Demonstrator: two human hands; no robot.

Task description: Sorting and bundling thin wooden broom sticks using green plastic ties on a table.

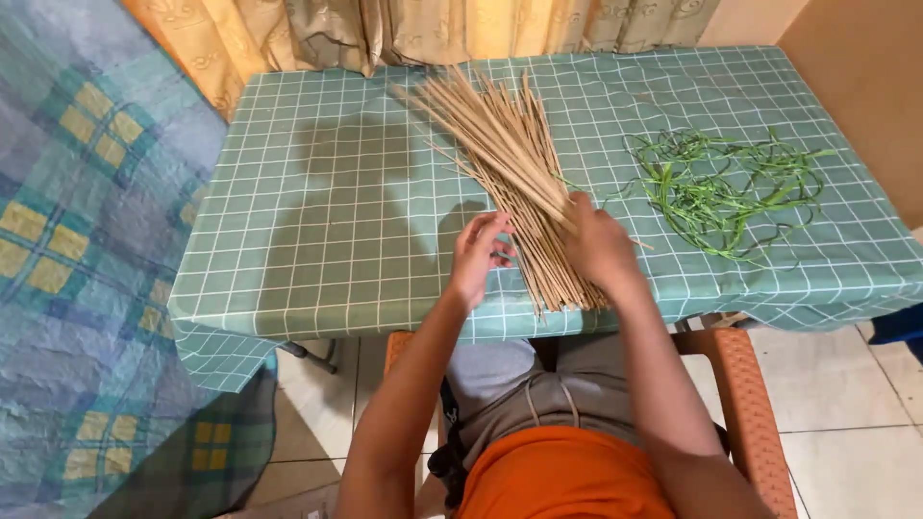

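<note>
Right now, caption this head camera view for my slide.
Both hands, left hand and right hand, on thin pale sticks beside green strips.

The right hand [598,240] covers part of the sticks [510,163] — its fingertips hidden, grip unclear — chair [745,404] cut off below

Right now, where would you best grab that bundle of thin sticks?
Probably at the near end of the sticks, from above, beside the right hand. There they lie packed together; the far ends fan apart. The left hand is alongside.
</note>
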